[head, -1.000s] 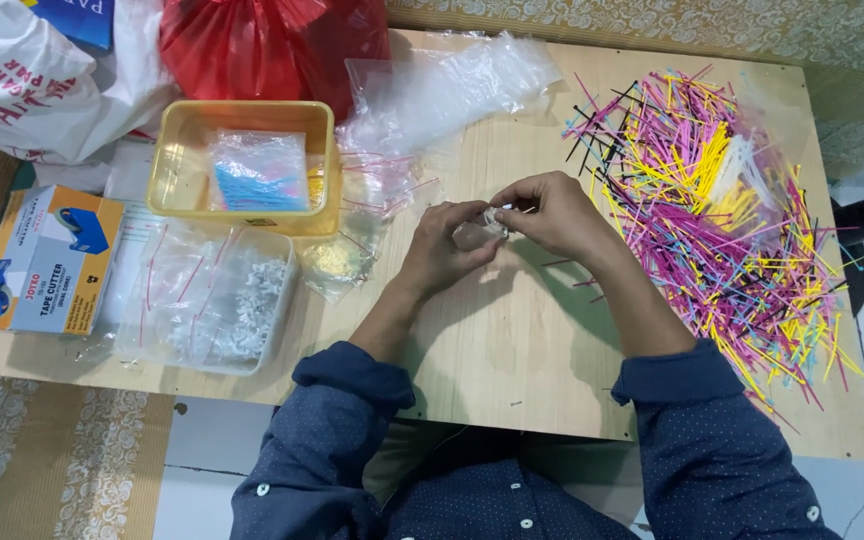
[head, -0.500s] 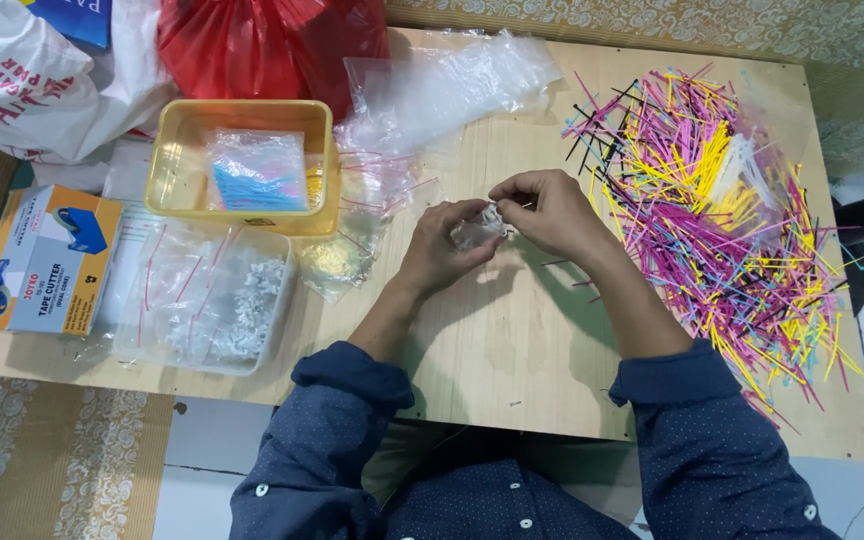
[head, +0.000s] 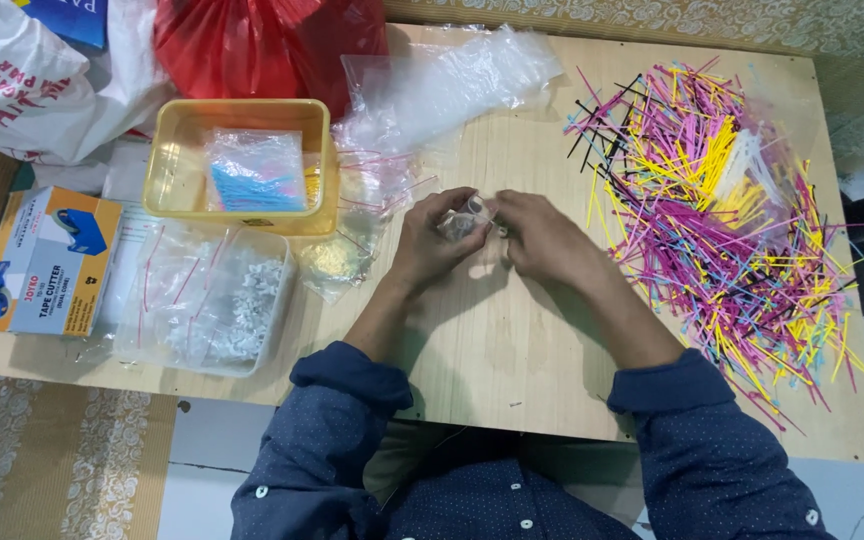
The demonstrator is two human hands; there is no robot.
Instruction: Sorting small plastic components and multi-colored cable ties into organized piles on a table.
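Both hands meet over the middle of a wooden board (head: pixel 512 360). My left hand (head: pixel 434 240) is closed on a small clear plastic bag (head: pixel 462 220) with small pale pieces inside. My right hand (head: pixel 542 235) pinches the same bag at its right edge, fingers curled. A big heap of thin coloured cable ties (head: pixel 722 210), pink, yellow, blue and black, lies right of my right hand.
A yellow tray (head: pixel 167 170) holding a packet of blue pieces stands at the left. In front of it lies a clear container (head: pixel 207 310) of white pieces under empty bags. A cardboard box (head: pixel 47 262), a red bag (head: pixel 262 45) and a white bag (head: pixel 32 80) sit around them.
Both hands have kept working the small bag in place, drifting slightly left and turning it. Nothing else on the board has moved.
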